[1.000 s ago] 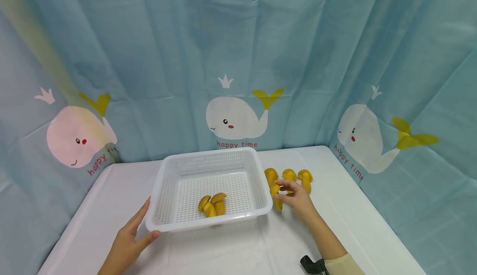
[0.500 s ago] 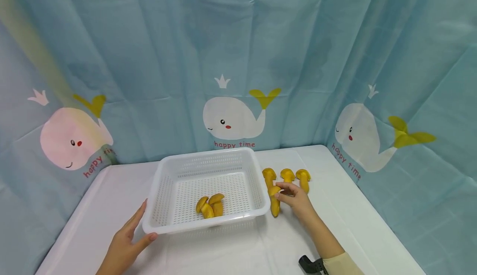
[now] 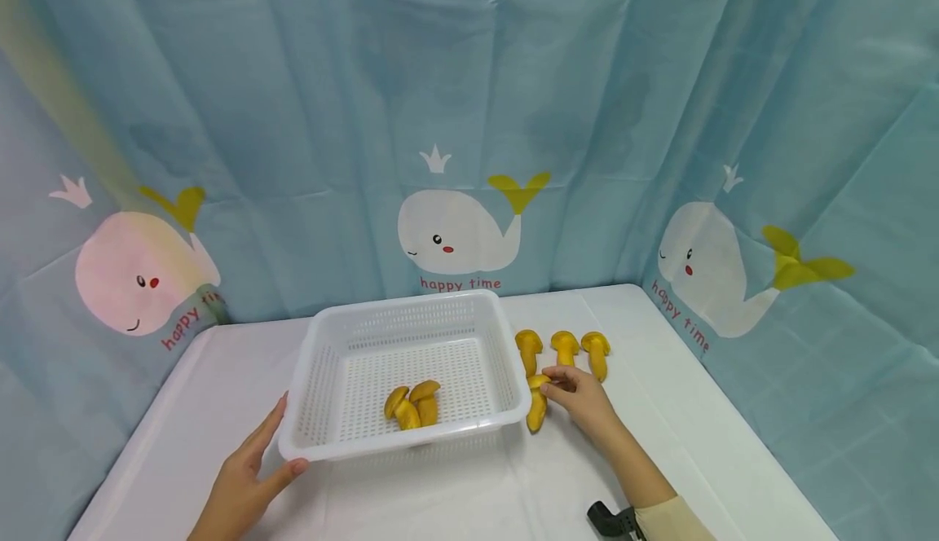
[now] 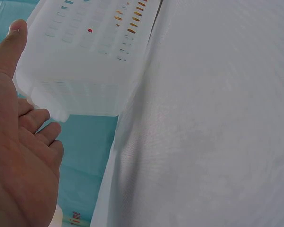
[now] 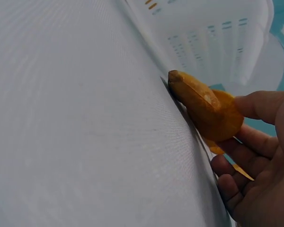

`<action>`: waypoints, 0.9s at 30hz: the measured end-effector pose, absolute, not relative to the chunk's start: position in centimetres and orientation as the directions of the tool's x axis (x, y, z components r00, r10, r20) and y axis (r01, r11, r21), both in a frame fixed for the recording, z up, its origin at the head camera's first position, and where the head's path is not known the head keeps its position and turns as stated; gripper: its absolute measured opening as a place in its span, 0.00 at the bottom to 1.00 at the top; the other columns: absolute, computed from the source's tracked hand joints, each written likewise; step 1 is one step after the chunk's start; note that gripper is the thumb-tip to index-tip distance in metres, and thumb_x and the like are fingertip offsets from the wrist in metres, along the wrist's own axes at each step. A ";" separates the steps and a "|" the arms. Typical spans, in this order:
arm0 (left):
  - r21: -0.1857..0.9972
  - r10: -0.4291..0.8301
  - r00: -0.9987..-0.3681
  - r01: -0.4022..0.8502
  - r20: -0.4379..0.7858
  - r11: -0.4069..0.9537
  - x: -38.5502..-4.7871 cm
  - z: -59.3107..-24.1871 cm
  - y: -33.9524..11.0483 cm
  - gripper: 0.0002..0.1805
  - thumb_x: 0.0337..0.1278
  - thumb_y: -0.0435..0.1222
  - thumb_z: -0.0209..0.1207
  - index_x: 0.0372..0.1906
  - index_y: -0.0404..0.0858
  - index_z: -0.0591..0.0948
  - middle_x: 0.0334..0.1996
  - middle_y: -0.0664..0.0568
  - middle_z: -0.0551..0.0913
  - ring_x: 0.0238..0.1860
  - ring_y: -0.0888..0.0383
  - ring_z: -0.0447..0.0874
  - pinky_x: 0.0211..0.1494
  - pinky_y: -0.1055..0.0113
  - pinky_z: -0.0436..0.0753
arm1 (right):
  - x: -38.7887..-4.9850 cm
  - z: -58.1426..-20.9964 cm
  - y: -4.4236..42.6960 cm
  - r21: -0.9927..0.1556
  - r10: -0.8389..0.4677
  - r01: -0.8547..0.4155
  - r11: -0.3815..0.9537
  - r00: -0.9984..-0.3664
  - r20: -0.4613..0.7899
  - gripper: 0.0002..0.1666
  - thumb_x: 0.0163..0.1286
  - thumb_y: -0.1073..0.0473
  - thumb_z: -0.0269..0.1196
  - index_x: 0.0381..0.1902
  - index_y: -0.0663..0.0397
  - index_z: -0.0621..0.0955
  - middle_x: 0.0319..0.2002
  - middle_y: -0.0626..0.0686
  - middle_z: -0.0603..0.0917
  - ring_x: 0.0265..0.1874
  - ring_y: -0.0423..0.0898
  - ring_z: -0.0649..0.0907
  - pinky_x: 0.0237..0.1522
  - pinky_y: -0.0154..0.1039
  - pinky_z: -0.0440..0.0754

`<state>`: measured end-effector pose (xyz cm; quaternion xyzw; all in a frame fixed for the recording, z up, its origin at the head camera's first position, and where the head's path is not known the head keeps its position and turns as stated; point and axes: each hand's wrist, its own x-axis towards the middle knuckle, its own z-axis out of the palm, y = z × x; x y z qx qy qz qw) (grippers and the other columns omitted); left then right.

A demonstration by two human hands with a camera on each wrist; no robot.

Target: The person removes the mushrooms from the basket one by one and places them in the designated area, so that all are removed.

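At the basket's right side, my right hand [image 3: 583, 402] pinches the cap of a yellow-orange mushroom [image 3: 538, 404] between thumb and fingers. Its stem points toward the front edge of the table, as the right wrist view shows with the mushroom [image 5: 206, 105] close up. Against the left front corner of the white perforated plastic basket [image 3: 403, 441] rests my left hand [image 3: 245, 476], fingers extended and thumb apart. Two mushrooms [image 3: 427, 402] lie together in the basket. Behind my right hand, a row of three more holds a mushroom [image 3: 528, 349] nearest the basket, a middle mushroom [image 3: 565, 345] and a right-hand mushroom [image 3: 597, 354].
All of this is on a white-covered table [image 3: 411, 500]. A light-blue curtain [image 3: 330, 142] with whale prints encloses the back and sides. By my right wrist sits a black device [image 3: 612, 521], partly at the sleeve [image 3: 671, 521].
My right hand has drawn the pinched mushroom slightly toward the front, and its stem has swung leftward. The left hand stays at the basket corner. The head view has shifted a little.
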<state>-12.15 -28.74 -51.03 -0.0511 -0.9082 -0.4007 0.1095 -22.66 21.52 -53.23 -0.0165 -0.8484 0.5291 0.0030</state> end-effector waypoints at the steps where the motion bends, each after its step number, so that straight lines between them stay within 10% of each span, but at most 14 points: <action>1: 0.716 0.002 -0.973 0.172 0.232 0.677 -12.1 -51.0 -28.8 0.53 0.60 0.43 0.72 0.82 0.60 0.52 0.81 0.60 0.54 0.66 0.94 0.44 0.65 0.88 0.59 | -22.6 -53.3 21.5 -0.895 0.028 0.025 0.444 -1.000 -0.013 0.19 0.67 0.52 0.72 0.54 0.48 0.86 0.47 0.46 0.87 0.46 0.45 0.82 0.50 0.38 0.84; 9: 0.709 -0.007 -0.982 0.131 0.189 0.693 -12.2 -51.0 -28.7 0.53 0.61 0.46 0.71 0.83 0.61 0.50 0.79 0.68 0.50 0.72 0.83 0.44 0.62 0.35 0.69 | -22.5 -53.3 21.7 -0.890 0.013 0.008 0.456 -1.000 -0.003 0.19 0.67 0.54 0.72 0.55 0.46 0.86 0.47 0.46 0.87 0.44 0.46 0.80 0.46 0.33 0.82; 13: 0.715 -0.009 -0.983 0.128 0.184 0.687 -12.3 -50.9 -28.8 0.53 0.61 0.47 0.71 0.83 0.61 0.49 0.80 0.65 0.50 0.77 0.72 0.46 0.62 0.33 0.68 | -22.4 -52.9 21.7 -0.890 0.010 0.001 0.456 -1.000 0.005 0.19 0.67 0.55 0.72 0.55 0.48 0.86 0.50 0.47 0.87 0.45 0.46 0.80 0.46 0.33 0.82; 17: 0.711 -0.016 -0.982 0.125 0.188 0.692 -12.3 -51.0 -28.8 0.53 0.61 0.48 0.70 0.82 0.62 0.49 0.81 0.60 0.51 0.75 0.77 0.44 0.73 0.59 0.70 | -22.5 -52.7 21.7 -0.891 0.000 -0.009 0.453 -1.000 0.011 0.20 0.66 0.57 0.73 0.55 0.48 0.86 0.52 0.48 0.86 0.45 0.46 0.79 0.45 0.32 0.81; 21: 0.707 0.003 -0.972 0.172 0.234 0.686 -12.3 -51.1 -28.8 0.52 0.61 0.46 0.70 0.83 0.60 0.50 0.81 0.55 0.53 0.68 0.91 0.43 0.60 0.93 0.53 | -22.5 -52.6 21.6 -0.884 -0.018 -0.041 0.466 -0.999 0.037 0.19 0.65 0.58 0.74 0.54 0.49 0.86 0.51 0.49 0.87 0.45 0.46 0.80 0.45 0.31 0.81; 27: 0.708 0.011 -0.969 0.189 0.248 0.681 -12.3 -51.1 -28.7 0.52 0.61 0.45 0.71 0.83 0.59 0.51 0.81 0.56 0.53 0.67 0.93 0.43 0.64 0.92 0.54 | -22.8 -52.8 21.6 -0.869 -0.048 -0.072 0.490 -0.997 0.055 0.19 0.65 0.60 0.73 0.55 0.48 0.86 0.50 0.47 0.87 0.46 0.45 0.81 0.47 0.32 0.82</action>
